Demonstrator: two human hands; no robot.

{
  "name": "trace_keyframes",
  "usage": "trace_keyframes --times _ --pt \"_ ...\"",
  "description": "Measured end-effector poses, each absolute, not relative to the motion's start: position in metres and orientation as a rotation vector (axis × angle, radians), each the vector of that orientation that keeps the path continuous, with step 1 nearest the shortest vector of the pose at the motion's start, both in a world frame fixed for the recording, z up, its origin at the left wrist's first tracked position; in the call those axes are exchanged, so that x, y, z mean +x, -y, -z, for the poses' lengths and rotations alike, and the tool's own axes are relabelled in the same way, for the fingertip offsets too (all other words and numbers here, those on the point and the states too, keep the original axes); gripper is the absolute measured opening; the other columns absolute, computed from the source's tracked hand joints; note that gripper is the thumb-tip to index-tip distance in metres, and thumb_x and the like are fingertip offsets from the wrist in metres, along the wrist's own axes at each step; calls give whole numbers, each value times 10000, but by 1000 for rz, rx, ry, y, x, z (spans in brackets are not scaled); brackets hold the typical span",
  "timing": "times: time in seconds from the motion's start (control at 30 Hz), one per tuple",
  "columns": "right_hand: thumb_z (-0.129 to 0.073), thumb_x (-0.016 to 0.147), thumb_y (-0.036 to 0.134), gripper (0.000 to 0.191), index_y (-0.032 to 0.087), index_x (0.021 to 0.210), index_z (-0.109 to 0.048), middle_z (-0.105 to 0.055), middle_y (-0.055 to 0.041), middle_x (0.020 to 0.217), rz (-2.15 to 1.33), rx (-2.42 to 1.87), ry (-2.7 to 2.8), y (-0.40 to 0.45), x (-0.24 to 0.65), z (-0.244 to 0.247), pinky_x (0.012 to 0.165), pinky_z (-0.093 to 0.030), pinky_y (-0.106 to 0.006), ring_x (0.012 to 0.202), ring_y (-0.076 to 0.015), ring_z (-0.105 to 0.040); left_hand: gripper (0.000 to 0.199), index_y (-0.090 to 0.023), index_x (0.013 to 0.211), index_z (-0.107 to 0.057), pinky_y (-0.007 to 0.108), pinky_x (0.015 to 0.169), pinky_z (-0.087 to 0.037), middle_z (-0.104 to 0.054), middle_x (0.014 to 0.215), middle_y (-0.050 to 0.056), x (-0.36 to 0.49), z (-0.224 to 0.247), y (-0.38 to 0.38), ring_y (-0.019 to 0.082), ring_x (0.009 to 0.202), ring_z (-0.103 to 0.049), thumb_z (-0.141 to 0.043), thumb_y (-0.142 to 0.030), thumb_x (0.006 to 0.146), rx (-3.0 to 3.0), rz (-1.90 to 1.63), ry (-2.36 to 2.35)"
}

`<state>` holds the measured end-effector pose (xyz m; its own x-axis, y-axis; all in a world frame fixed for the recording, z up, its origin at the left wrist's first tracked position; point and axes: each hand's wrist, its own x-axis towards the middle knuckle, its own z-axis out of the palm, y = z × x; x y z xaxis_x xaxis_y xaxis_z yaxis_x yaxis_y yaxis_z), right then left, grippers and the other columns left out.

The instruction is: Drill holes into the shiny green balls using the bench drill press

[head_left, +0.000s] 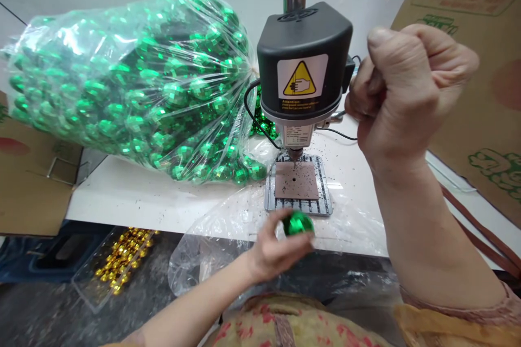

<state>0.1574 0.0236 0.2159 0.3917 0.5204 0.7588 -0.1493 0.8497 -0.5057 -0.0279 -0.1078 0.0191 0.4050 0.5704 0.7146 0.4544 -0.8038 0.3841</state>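
My left hand [279, 246] holds a shiny green bauble [299, 223] between thumb and fingers, just in front of the drill press base [325, 203]. My right hand [407, 81] is raised in a fist at the right of the black drill press head [305, 59]. A short metal rod runs from the machine to this fist, which is closed around the drill press handle; most of the handle is hidden. Under the chuck, the thin drill bit [295, 164] points down at a brownish square pad [297, 187] with a dark hole, strewn with shavings.
A large clear bag [134, 87] of green baubles lies on the white table [122, 187] at left. Cardboard boxes [480, 65] flank both sides. Crumpled clear plastic [211, 238] hangs over the front edge. Below left, a clear tray [95, 298] holds small gold balls [126, 252].
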Motion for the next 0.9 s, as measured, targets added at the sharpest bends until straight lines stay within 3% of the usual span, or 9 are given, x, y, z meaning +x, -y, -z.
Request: trace_keyframes --times 0.1,0.23,0.33,0.43,0.53,0.6,0.7,0.8,0.9 --pt "-623 839 171 395 227 510 -411 -382 71 419 -438 -456 1116 -18 158 -216 381 -164 -299 358 -69 -309 244 -266 1194 -683 307 754 -629 -652 1206 115 -37 3 144 218 941 -687 -592 -261 967 2860 -1008 -604" --pt "-636 859 162 435 201 497 -397 -344 78 416 -415 -452 1110 -18 159 -215 391 -176 -264 364 -36 -311 272 -255 1207 -686 282 615 -590 -724 1039 90 -43 25 163 198 739 -688 -508 -297 1006 2965 -696 -818" --pt "-618 869 112 443 181 490 -398 -366 78 411 -418 -460 1127 -19 159 -214 408 -198 -239 368 -14 -323 267 -263 1213 -674 284 622 -590 -744 1021 68 -43 15 159 194 758 -706 -512 -336 1013 2888 -813 -839" --pt "-606 872 112 450 181 483 -392 -365 76 413 -414 -466 1135 -18 159 -214 406 -197 -244 375 -17 -314 256 -222 1144 -670 301 728 -601 -750 1025 78 -49 -12 135 188 829 -719 -455 -202 1007 2933 -1004 -785" --pt "-613 861 134 438 189 483 -399 -345 77 410 -424 -477 1124 -17 159 -214 392 -185 -249 369 -22 -292 187 -194 979 -652 305 701 -564 -724 891 76 -67 -38 90 198 794 -709 -470 -160 1001 2912 -995 -1416" --pt "-628 845 149 422 193 483 -414 -345 78 408 -435 -484 1117 -16 159 -214 386 -188 -252 362 -27 -295 139 -190 954 -644 311 644 -533 -702 852 74 -82 -48 57 225 757 -697 -553 -284 1004 2669 -596 -1969" --pt "-638 825 157 414 200 477 -420 -339 77 410 -440 -485 1110 -17 159 -214 389 -195 -257 363 -40 -302 272 -181 1117 -636 336 695 -541 -705 998 107 -98 -52 15 274 873 -711 -627 -412 975 2453 -132 -2170" --pt "-637 825 161 418 206 475 -413 -339 75 410 -435 -481 1108 -17 158 -214 391 -195 -268 364 -50 -299 400 -180 1320 -559 362 829 -551 -663 1216 153 -102 -47 -10 299 1046 -694 -644 -354 969 2420 -50 -2219" --pt "-632 833 161 415 206 483 -414 -340 76 415 -422 -482 1111 -17 158 -214 390 -195 -275 369 -49 -306 431 -157 1356 -539 382 869 -553 -643 1276 188 -99 -42 -16 321 1103 -681 -650 -259 952 2336 -27 -2318"
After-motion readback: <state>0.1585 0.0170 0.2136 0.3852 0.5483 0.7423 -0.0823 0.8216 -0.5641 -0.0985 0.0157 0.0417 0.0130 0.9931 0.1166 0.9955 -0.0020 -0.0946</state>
